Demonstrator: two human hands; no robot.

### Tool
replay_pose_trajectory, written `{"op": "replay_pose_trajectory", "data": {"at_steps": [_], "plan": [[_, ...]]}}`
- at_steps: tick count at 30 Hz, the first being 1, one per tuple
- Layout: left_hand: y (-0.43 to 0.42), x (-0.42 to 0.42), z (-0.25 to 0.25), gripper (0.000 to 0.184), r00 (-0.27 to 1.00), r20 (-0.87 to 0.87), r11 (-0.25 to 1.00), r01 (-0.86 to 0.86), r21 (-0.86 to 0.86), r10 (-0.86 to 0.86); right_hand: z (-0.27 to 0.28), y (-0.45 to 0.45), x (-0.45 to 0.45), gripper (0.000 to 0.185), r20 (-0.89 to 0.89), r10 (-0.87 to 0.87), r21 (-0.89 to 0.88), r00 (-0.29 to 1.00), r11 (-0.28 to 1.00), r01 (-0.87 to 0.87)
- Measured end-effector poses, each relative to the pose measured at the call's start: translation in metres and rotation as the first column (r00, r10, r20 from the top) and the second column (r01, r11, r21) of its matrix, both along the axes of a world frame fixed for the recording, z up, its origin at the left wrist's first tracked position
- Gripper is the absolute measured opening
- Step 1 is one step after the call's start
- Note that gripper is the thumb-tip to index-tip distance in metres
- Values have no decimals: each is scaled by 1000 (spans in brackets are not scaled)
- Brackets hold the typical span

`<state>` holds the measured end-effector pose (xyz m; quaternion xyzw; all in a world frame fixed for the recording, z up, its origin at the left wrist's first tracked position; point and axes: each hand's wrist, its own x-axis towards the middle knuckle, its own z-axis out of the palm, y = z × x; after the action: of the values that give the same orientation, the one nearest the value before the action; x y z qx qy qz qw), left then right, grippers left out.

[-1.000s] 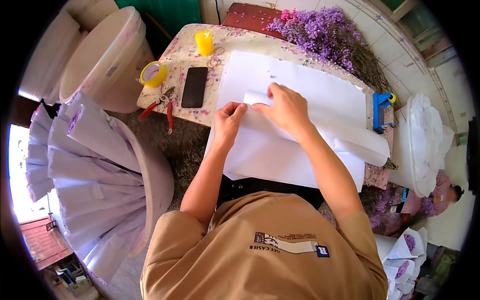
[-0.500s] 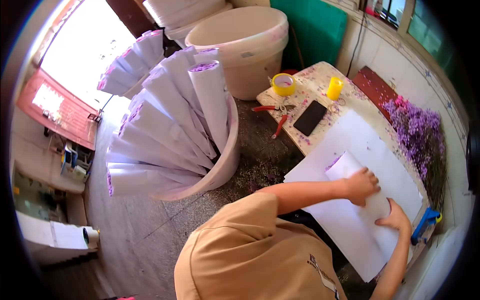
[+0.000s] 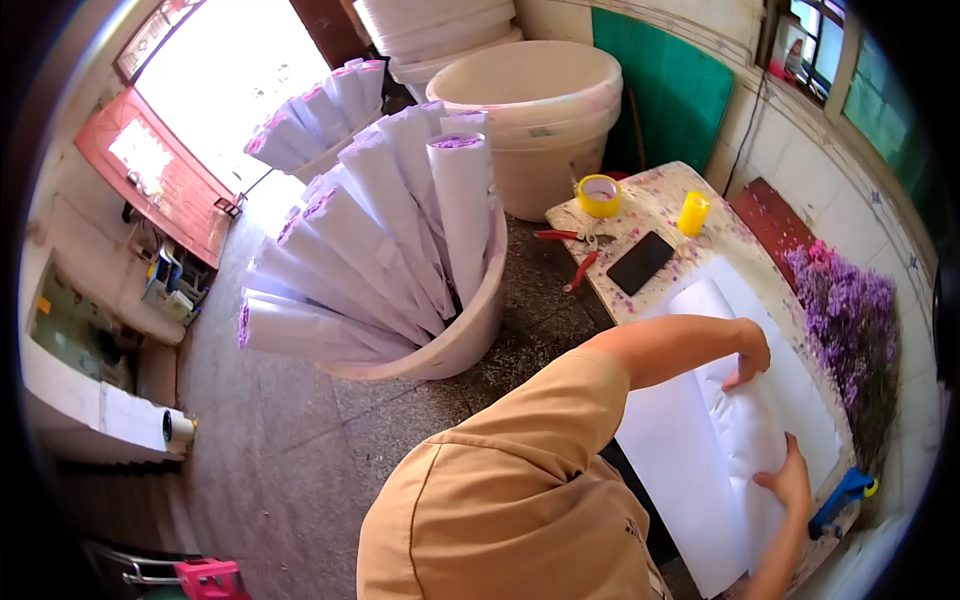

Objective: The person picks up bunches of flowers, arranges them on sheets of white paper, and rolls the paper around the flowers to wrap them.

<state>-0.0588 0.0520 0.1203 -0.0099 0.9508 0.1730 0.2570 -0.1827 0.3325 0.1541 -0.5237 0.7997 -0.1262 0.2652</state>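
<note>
A paper-wrapped flower bunch [image 3: 740, 425] lies on large white paper sheets [image 3: 675, 455] at the table. My left hand [image 3: 750, 355] curls over the upper part of the roll, fingers bent around it. Lower down, my right hand [image 3: 788, 482] grips the side of the same roll, its thumb on top. The flowers inside are covered by paper. Next to the sheets lies a loose bunch of purple dried flowers [image 3: 845, 310]. A blue tape dispenser [image 3: 842, 502] sits at the table edge close to my right hand.
On the table [image 3: 650, 195] are a yellow tape roll [image 3: 599, 197], a smaller yellow roll [image 3: 693, 213], a black phone [image 3: 640, 263] and red-handled pruners [image 3: 582, 268]. A tub [image 3: 480, 335] of several wrapped bunches stands left, before stacked large tubs [image 3: 530, 120].
The paper has been rolled further around the bunch, and its purple end no longer shows. Both hands have stayed on the roll, and the head view has shifted.
</note>
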Motion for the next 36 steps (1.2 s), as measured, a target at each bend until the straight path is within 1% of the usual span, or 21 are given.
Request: {"op": "replay_pose_trajectory", "data": {"at_steps": [2, 4, 6, 7, 8, 9, 10, 11, 13, 15, 18, 21, 23, 25, 26, 27, 29, 30, 33, 35, 36], "plan": [[9, -14, 0, 87, 990, 137, 998, -25, -55, 33, -10, 46, -30, 105, 40, 8, 32, 999, 999, -9], [26, -34, -1, 88, 972, 220, 996, 92, -18, -86, -42, 76, -66, 108, -138, -33, 114, 990, 992, 49], [68, -51, -13, 86, 993, 41, 987, 107, 118, -112, -15, 75, -43, 100, -147, -82, 190, 986, 976, 109], [91, -52, 0, 81, 993, 72, 986, 83, 142, -94, -4, 74, -32, 94, -192, -58, 155, 980, 984, 88], [119, -41, 26, 70, 999, 33, 992, -37, 121, 33, 13, 72, -17, 88, -221, -54, 214, 974, 971, 103], [135, -46, 14, 60, 990, -136, 999, 27, 31, -23, 5, 83, -17, 79, -217, -84, 101, 972, 989, 108], [145, -46, 14, 54, 985, -170, 998, 27, -56, -36, 5, 86, -15, 68, -225, -86, 149, 971, 981, 122], [150, -39, 26, 54, 990, -140, 999, 16, -41, -21, 2, 97, -18, 55, -244, -95, 170, 965, 976, 139], [155, -26, 12, 55, 943, -334, 998, -29, -64, 6, -11, 129, -30, 45, -281, -142, 153, 949, 970, 190], [162, -12, 5, 53, 917, -394, 985, -15, -172, -55, -27, 152, -19, 39, -322, -216, 94, 922, 962, 258], [176, 14, -19, 45, 652, -746, 981, -18, -192, -135, -61, 173, -4, 25, -509, -230, -160, 829, 972, 171], [199, 16, -29, 57, 556, -782, 919, -79, -387, -281, -88, 178, 22, 28, -610, -337, -356, 717, 925, 132], [241, 18, -23, 84, 682, -685, 941, 15, -338, -257, -91, 182, 38, 31, -665, -407, -453, 626, 886, 94], [279, 21, -22, 92, 711, -653, 947, 59, -315, -261, -94, 191, 55, 43, -691, -405, -443, 599, 892, 92], [287, 24, -27, 92, 702, -658, 947, 77, -312, -274, -101, 198, 63, 58, -716, -345, -343, 607, 931, 123], [294, 27, -32, 95, 697, -666, 948, 63, -313, -267, -96, 203, 69, 58, -719, -354, -341, 598, 930, 140], [299, 21, -41, 98, 684, -678, 948, 62, -312, -269, -87, 209, 74, 85, -521, -356, -368, 776, 914, 172], [293, 14, -40, 98, 675, -675, 939, 83, -332, -298, -86, 209, 66, 94, -515, -335, -346, 789, 923, 167], [267, -14, -23, 86, 664, -650, 924, 193, -330, -370, -72, 207, 32, 77, -536, -222, -255, 814, 962, 94], [244, -42, -16, 72, 724, -579, 926, 321, -198, -375, -78, 204, -1, 68, -577, -238, -287, 782, 955, 79], [238, -57, -6, 67, 774, -502, 922, 348, -170, -385, -65, 200, -14, 64, -418, -225, -154, 880, 972, 175]]}}
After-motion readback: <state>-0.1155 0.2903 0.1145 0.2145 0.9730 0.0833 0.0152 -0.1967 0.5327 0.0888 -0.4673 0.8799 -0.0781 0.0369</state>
